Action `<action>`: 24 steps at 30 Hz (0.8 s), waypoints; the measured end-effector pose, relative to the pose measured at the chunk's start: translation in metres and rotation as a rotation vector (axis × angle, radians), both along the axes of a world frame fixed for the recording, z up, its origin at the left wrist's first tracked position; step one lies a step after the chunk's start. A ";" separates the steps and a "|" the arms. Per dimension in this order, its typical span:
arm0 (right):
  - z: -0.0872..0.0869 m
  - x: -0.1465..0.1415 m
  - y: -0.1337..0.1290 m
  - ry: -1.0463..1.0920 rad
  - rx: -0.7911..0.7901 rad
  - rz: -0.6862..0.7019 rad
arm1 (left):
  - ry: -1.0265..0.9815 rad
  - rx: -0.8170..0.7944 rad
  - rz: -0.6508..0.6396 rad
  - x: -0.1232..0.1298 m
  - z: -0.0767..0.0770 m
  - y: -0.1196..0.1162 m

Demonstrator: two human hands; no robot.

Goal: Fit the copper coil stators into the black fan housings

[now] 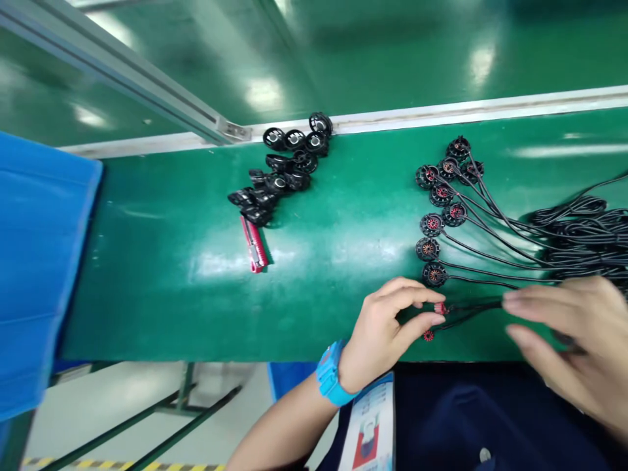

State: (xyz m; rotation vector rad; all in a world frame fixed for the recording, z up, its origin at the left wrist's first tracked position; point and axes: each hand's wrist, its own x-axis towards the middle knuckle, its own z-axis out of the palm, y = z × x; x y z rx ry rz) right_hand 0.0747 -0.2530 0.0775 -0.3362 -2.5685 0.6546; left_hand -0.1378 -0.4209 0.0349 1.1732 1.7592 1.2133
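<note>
My left hand (392, 320), with a blue watch (333, 374) on its wrist, pinches a small red round part (440, 308) between thumb and forefinger. This part sits on the end of a black cable (478, 305). Just below it, a second red round part (428, 335) lies on the green table, also on a cable. My right hand (572, 347) is smeared by motion beside the cable, thumb and forefinger apart. Something dark shows under its palm, too hidden to name. Above my hands lie several black round housings (434, 273) with red or copper-coloured centres, each on a cable.
Coiled black cables (589, 235) pile up at the right. Several loose black round housings (277, 183) are heaped at the table's back middle, with a red utility knife (254, 243) against them. A blue sheet (39, 261) hangs at the left; a metal rail (422, 118) runs along the back.
</note>
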 end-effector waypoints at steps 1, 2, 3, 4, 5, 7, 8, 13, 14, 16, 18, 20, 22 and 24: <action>-0.003 -0.010 -0.003 -0.013 0.003 0.035 | -0.079 0.014 0.020 0.002 0.002 0.001; -0.006 -0.017 -0.005 -0.019 0.004 0.068 | -0.147 0.029 0.037 0.003 0.003 0.003; -0.010 -0.023 -0.008 -0.025 -0.006 0.089 | -0.203 0.039 0.048 0.005 0.005 0.004; -0.013 -0.025 -0.011 -0.019 -0.023 0.091 | -0.246 0.043 0.055 0.006 0.006 0.005; -0.015 -0.026 -0.013 -0.004 -0.032 0.092 | -0.279 0.041 0.060 0.008 0.007 0.007; -0.018 -0.024 -0.015 0.038 -0.031 0.086 | -0.323 0.030 0.059 0.010 0.008 0.008; -0.018 -0.023 -0.015 0.052 -0.025 0.082 | -0.341 0.027 0.061 0.011 0.009 0.009; -0.015 -0.020 -0.014 0.060 0.024 0.107 | -0.395 0.066 0.075 0.013 0.013 0.010; -0.014 -0.021 -0.014 0.062 0.024 0.105 | -0.398 0.072 0.072 0.014 0.014 0.010; -0.013 -0.024 -0.015 0.075 0.000 0.096 | -0.399 0.087 0.068 0.014 0.016 0.010; -0.013 -0.025 -0.016 0.081 -0.048 0.096 | -0.407 0.096 0.052 0.015 0.018 0.011; -0.013 -0.025 -0.015 0.074 -0.102 0.103 | -0.436 0.082 0.025 0.016 0.019 0.011; -0.014 -0.025 -0.013 0.060 -0.141 0.107 | -0.467 0.055 0.011 0.017 0.020 0.011; -0.014 -0.025 -0.012 0.042 -0.145 0.112 | -0.487 0.042 0.016 0.017 0.020 0.011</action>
